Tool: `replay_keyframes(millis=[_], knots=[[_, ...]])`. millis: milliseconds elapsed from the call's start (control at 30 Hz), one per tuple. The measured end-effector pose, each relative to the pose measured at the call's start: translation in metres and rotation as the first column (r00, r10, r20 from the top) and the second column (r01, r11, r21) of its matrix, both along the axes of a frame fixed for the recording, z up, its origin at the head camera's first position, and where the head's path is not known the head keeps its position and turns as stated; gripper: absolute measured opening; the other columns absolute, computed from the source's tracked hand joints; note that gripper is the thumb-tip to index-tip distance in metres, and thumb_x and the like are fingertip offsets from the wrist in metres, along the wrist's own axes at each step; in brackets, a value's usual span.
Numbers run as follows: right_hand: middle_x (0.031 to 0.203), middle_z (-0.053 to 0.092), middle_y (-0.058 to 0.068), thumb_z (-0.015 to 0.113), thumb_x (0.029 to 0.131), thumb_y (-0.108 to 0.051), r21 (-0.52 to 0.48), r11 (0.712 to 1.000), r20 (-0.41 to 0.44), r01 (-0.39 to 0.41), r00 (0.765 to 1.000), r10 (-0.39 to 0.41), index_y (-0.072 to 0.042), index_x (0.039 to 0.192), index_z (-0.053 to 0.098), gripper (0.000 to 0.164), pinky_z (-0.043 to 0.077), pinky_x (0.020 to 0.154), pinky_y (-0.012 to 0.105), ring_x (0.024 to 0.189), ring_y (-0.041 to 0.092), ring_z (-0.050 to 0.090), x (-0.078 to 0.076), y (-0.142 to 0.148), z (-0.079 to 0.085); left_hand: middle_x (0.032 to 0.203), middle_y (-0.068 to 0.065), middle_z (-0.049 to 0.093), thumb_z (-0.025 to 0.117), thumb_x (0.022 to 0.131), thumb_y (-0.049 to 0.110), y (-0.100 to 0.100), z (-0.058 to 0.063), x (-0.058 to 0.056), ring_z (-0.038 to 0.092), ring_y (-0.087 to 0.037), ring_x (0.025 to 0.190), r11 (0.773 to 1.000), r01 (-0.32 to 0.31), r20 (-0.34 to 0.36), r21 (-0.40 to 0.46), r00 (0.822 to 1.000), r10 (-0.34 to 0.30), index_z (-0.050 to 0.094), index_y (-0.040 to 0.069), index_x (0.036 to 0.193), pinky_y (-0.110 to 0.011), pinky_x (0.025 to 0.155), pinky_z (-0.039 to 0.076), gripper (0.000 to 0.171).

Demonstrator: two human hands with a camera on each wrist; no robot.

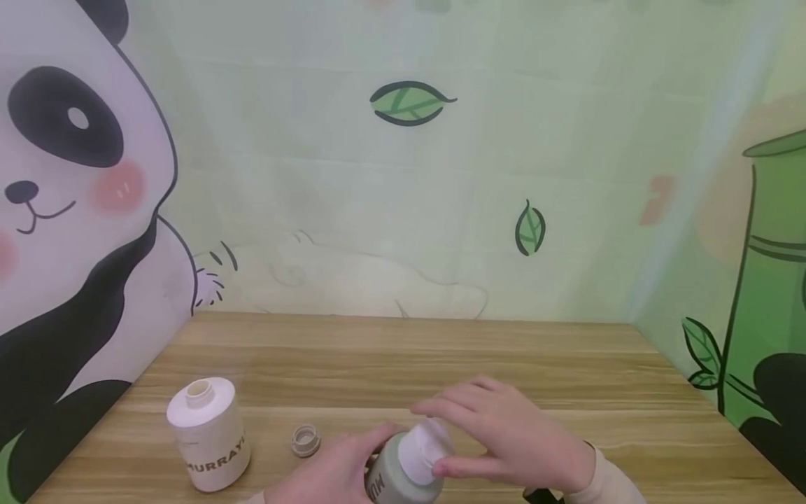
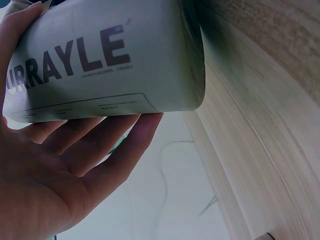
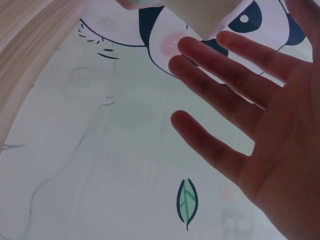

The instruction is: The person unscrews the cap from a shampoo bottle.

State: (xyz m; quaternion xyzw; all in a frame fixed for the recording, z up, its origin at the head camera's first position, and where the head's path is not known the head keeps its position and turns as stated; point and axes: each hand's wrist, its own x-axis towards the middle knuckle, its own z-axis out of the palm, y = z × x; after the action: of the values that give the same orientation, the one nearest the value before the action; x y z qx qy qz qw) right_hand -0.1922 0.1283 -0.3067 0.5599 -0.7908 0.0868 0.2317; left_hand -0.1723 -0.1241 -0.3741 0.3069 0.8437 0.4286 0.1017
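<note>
My left hand [image 1: 340,469] grips a grey-green bottle [image 1: 395,470] with dark lettering. Along one side lie the fingers [image 2: 100,145], with the thumb on the opposite side. On top of this tilted bottle sits a white cap [image 1: 425,448]. My right hand [image 1: 510,437] is spread around the cap, its thumb at the near edge and its other fingers reaching past the top. Seen from the right wrist, these fingers [image 3: 225,85] are nearly straight and apart, fingertips right at the pale cap [image 3: 205,15].
Left on the wooden table [image 1: 403,357] stands a white bottle [image 1: 214,448] with an uncovered neck. Between it and my left hand lies a small round cap [image 1: 306,441]. A printed backdrop [image 1: 315,175] with a panda and leaves rises behind the table.
</note>
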Motion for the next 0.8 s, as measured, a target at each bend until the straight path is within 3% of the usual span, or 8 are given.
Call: replay_keyframes(millis=[233, 533, 800], knots=[[0.108, 0.068, -0.016, 0.057, 0.094, -0.048, -0.027, 1.000, 0.002, 0.001, 1.000, -0.001, -0.024, 0.115, 0.062, 0.032, 0.049, 0.089, 0.032, 0.100, 0.001, 0.063, -0.0006, -0.0024, -0.0003, 0.106, 0.015, 0.066, 0.080, 0.074, 0.043, -0.0007, -0.0002, -0.0010, 0.062, 0.001, 0.091, 1.000, -0.004, 0.059, -0.003, 0.998, 0.004, 0.051, 0.033, 0.124, -0.022, 0.080, 0.050, 0.059], [0.108, 0.066, -0.014, 0.061, 0.093, -0.040, -0.008, 0.999, -0.036, -0.041, 0.999, 0.041, -0.023, 0.117, 0.062, 0.029, 0.049, 0.089, 0.032, 0.099, 0.003, 0.061, -0.0005, -0.0038, -0.0008, 0.106, 0.015, 0.067, 0.079, 0.074, 0.044, 0.0001, 0.0007, 0.0006, 0.063, 0.001, 0.092, 1.000, -0.006, 0.085, 0.007, 0.996, 0.005, 0.051, 0.034, 0.126, -0.023, 0.081, 0.049, 0.060], [0.116, 0.063, -0.007, 0.073, 0.082, -0.022, 0.015, 0.985, -0.096, -0.170, 0.981, 0.171, -0.022, 0.128, 0.056, 0.049, 0.048, 0.089, 0.028, 0.103, 0.008, 0.060, -0.0025, -0.0023, 0.0006, 0.111, 0.014, 0.066, 0.080, 0.075, 0.040, -0.0009, 0.0025, -0.0006, 0.063, -0.002, 0.095, 0.999, 0.007, 0.159, 0.033, 0.987, -0.012, 0.050, 0.035, 0.127, -0.025, 0.082, 0.049, 0.061]])
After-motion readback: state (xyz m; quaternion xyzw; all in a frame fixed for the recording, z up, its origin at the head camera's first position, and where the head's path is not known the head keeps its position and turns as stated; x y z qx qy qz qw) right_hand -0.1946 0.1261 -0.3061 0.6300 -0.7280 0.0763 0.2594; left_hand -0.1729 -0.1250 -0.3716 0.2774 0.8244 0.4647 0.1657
